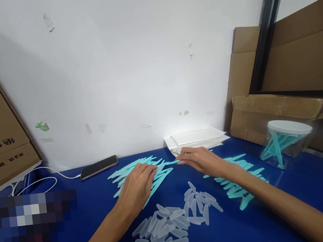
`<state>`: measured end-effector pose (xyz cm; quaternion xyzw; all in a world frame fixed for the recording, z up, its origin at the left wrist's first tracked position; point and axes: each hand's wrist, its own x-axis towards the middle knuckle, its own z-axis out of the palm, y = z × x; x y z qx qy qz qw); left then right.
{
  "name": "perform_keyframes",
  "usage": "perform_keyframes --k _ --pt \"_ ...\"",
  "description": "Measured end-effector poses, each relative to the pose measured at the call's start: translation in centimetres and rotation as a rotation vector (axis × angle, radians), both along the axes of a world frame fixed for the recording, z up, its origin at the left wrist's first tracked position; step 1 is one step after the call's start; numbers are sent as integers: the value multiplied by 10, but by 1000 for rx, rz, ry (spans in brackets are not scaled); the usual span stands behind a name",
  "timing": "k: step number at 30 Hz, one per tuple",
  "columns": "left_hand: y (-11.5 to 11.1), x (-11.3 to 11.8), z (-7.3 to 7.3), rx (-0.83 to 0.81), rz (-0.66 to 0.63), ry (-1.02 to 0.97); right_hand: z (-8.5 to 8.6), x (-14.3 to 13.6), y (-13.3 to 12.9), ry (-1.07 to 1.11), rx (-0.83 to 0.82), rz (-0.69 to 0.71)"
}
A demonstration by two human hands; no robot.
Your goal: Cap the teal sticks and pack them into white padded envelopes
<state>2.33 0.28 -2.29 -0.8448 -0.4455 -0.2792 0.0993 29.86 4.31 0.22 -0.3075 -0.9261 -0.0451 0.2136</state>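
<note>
My right hand (196,159) pinches a slim turquoise eyebrow razor (172,162), its narrow end pointing left. Opposite it, my left hand (139,181) is closed with thumb and finger on a clear blade cap (160,166), close to the razor's tip; whether the two touch I cannot tell. Under and behind my left hand spreads a pile of turquoise razors (161,181). Another group of razors (233,188) lies beneath my right forearm, partly hidden by it. Loose translucent caps (160,228) are heaped on the blue tabletop nearer to me, between my forearms.
A clear jar with a white lid (289,128) holds several razors at the right. White flat packs (198,137) are stacked by the wall. A phone (99,167) with a white cable lies at back left. Cardboard boxes (277,111) flank the table.
</note>
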Motion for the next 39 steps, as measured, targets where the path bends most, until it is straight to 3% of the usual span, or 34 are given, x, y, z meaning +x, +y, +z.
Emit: perform_keyframes --k 12,19,24,29,35,39 --pt "-6 10 0 -29 -84 -25 -4 -11 -10 -17 4 39" --pt "-17 19 -1 -117 -138 -108 -17 -24 -18 11 57 104" --pt "-18 20 1 -116 -121 -22 -20 -26 -17 5 60 102" --pt "-7 11 6 29 9 75 -9 -11 -1 58 220 -1" --pt "8 -22 14 84 245 256 5 18 11 187 274 -364" --pt "11 -29 13 20 326 326 3 16 11 189 213 -368"
